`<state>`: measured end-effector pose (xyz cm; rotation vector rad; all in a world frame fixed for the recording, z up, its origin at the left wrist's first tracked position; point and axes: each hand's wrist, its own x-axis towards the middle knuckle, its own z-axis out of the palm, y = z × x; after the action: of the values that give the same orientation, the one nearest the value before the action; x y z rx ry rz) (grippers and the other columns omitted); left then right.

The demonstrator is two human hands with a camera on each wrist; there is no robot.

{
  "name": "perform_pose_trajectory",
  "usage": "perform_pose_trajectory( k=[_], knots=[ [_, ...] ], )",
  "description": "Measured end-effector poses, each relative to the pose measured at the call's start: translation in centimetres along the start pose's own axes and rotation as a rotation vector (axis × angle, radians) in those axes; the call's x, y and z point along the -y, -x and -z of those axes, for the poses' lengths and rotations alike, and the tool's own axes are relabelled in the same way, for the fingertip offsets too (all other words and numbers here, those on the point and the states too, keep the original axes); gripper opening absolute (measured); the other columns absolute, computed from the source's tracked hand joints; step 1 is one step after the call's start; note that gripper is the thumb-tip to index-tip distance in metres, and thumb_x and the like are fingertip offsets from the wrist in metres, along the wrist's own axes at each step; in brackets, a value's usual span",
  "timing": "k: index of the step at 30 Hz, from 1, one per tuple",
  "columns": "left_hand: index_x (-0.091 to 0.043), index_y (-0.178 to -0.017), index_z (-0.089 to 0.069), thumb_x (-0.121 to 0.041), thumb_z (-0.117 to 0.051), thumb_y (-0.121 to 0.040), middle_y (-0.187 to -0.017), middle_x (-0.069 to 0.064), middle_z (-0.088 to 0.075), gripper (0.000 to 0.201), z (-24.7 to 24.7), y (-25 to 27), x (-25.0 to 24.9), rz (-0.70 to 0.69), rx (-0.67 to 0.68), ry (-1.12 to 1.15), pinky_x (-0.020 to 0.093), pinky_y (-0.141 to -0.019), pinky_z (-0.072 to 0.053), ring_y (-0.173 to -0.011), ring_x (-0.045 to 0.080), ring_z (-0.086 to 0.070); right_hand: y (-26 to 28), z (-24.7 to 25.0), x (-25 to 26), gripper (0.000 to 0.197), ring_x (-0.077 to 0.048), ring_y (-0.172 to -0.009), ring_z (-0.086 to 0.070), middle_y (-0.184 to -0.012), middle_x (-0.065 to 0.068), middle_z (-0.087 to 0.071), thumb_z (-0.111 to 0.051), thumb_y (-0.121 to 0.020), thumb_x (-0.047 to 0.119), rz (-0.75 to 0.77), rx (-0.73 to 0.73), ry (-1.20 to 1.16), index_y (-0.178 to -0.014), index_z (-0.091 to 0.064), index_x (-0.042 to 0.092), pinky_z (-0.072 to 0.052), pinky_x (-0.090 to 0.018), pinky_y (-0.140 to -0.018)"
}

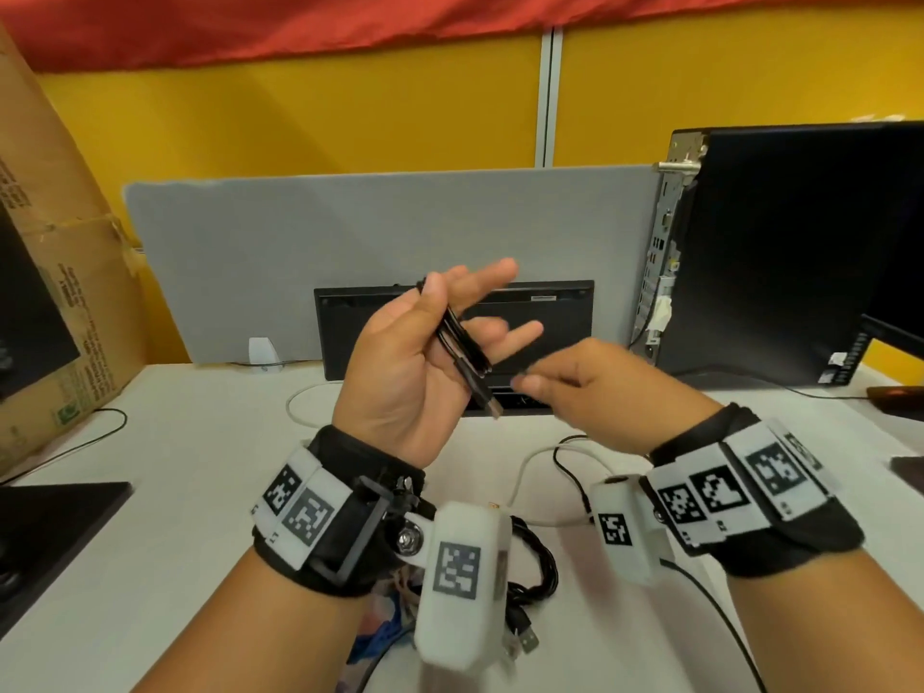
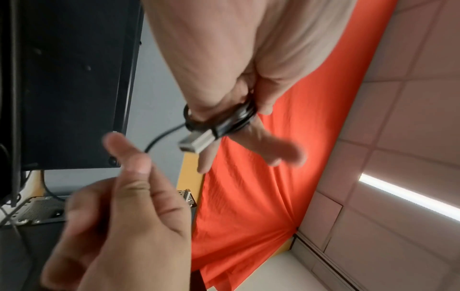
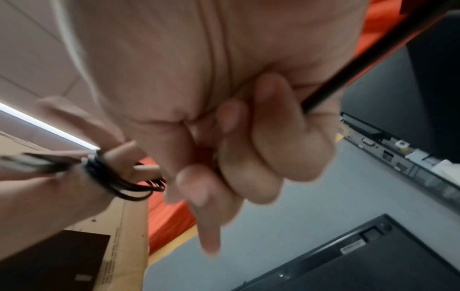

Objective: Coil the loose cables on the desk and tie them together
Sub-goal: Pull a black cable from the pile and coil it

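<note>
My left hand [image 1: 465, 312] is raised palm up above the desk, fingers spread. Its thumb presses a small coil of thin black cable [image 1: 462, 342] against the fingers. The coil's silver USB plug [image 1: 492, 407] hangs below the palm, and it shows close up in the left wrist view as plug [image 2: 196, 142] and coil [image 2: 224, 118]. My right hand [image 1: 535, 382] is just right of the coil, fingers curled. It pinches the loose strand [image 2: 159, 137] that runs from the coil. The right wrist view shows the coil [image 3: 112, 177] blurred.
On the white desk [image 1: 200, 467] lie a white cable [image 1: 525, 472] and a black cable bundle [image 1: 540, 567] near my wrists. A black keyboard [image 1: 550, 312] leans on the grey partition. A PC tower [image 1: 800, 252] stands to the right and a cardboard box [image 1: 60, 292] to the left.
</note>
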<state>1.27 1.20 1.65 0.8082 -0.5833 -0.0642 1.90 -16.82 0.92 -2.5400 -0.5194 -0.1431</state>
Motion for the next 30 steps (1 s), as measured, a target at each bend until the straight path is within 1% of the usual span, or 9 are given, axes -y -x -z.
perform_pose_trajectory(
  k=[2,6,10,14,17,20,23,26,30],
  knots=[
    [-0.002,-0.128,-0.035,-0.020,-0.030,-0.105,-0.122,0.015,-0.067,0.029,0.5,-0.2,0.0,-0.059,-0.040,-0.032,0.063,-0.099,-0.044,-0.083,0.023,-0.073,0.4,-0.1,0.9,0.032,-0.014,-0.055,-0.054,-0.062,0.002,-0.062,-0.051,-0.096,0.041,-0.024,0.150,0.046,-0.084,-0.072,0.021,-0.047,-0.031,-0.061],
    [-0.009,-0.115,-0.039,-0.021,-0.028,-0.107,-0.123,0.009,-0.068,0.018,1.5,-0.2,-0.4,-0.080,-0.079,-0.309,0.059,-0.098,-0.046,-0.103,0.034,-0.069,1.8,0.9,2.9,0.030,-0.007,-0.046,-0.046,-0.049,0.009,-0.053,-0.052,-0.095,0.038,0.056,0.243,0.024,-0.077,-0.074,0.029,-0.040,-0.021,-0.051],
    [-0.011,-0.134,-0.032,-0.013,-0.031,-0.105,-0.114,0.013,-0.071,0.029,1.2,0.2,0.6,0.047,0.004,-0.447,0.035,-0.083,-0.056,-0.093,0.032,-0.072,2.9,2.3,3.9,0.026,-0.008,-0.046,-0.046,-0.052,0.009,-0.055,-0.056,-0.092,0.019,0.155,0.145,-0.070,-0.071,-0.071,0.024,-0.039,-0.024,-0.051],
    [-0.001,-0.140,-0.035,-0.007,-0.033,-0.104,-0.080,0.007,-0.074,0.037,0.4,0.6,1.4,0.253,0.124,-0.537,0.024,-0.076,-0.055,-0.070,0.020,-0.072,3.2,3.2,3.6,0.020,-0.034,-0.070,-0.060,-0.073,-0.014,-0.067,-0.060,-0.087,0.014,0.220,0.003,-0.171,-0.070,-0.069,0.016,-0.051,-0.050,-0.069],
    [-0.003,-0.109,-0.058,-0.012,-0.035,-0.104,-0.073,0.019,-0.069,0.025,-0.1,0.9,1.1,0.305,0.222,-0.625,0.031,-0.071,-0.053,-0.052,0.022,-0.061,3.1,3.7,2.7,0.012,-0.018,-0.072,-0.067,-0.072,-0.002,-0.071,-0.066,-0.086,0.012,0.248,-0.114,-0.203,-0.076,-0.074,0.013,-0.054,-0.043,-0.076],
    [-0.011,-0.091,-0.059,-0.014,-0.035,-0.104,-0.050,0.005,-0.054,0.028,-0.3,1.1,0.9,0.345,0.229,-0.627,0.056,-0.095,-0.049,-0.043,0.014,-0.038,2.8,4.0,2.1,0.004,-0.013,-0.074,-0.068,-0.076,0.006,-0.073,-0.075,-0.078,0.020,0.248,-0.232,-0.281,-0.080,-0.077,0.022,-0.056,-0.034,-0.072],
    [-0.010,-0.102,-0.065,-0.021,-0.037,-0.104,-0.042,-0.002,-0.037,0.030,-0.2,1.2,0.8,0.400,0.210,-0.548,0.057,-0.100,-0.047,-0.042,0.012,-0.028,2.2,3.6,1.2,0.009,-0.008,-0.071,-0.062,-0.074,0.008,-0.068,-0.074,-0.079,0.022,0.265,-0.336,-0.216,-0.087,-0.078,0.026,-0.048,-0.021,-0.066],
    [-0.006,-0.122,-0.064,-0.030,-0.046,-0.100,-0.042,-0.007,-0.028,0.037,-0.2,1.0,0.6,0.408,0.179,-0.468,0.056,-0.091,-0.053,-0.038,0.007,-0.024,1.4,3.2,0.2,0.014,-0.012,-0.082,-0.060,-0.083,0.005,-0.066,-0.071,-0.084,0.020,0.247,-0.411,-0.172,-0.094,-0.077,0.027,-0.043,-0.023,-0.072],
    [0.003,-0.117,-0.064,-0.017,-0.045,-0.101,-0.043,-0.008,-0.025,0.032,-0.2,0.9,0.8,0.394,0.147,-0.399,0.058,-0.080,-0.056,-0.036,0.005,-0.021,0.6,2.5,-1.1,0.017,-0.017,-0.094,-0.049,-0.089,0.002,-0.057,-0.071,-0.084,0.024,0.187,-0.579,0.044,-0.099,-0.075,0.030,-0.036,-0.024,-0.082]
  ],
)
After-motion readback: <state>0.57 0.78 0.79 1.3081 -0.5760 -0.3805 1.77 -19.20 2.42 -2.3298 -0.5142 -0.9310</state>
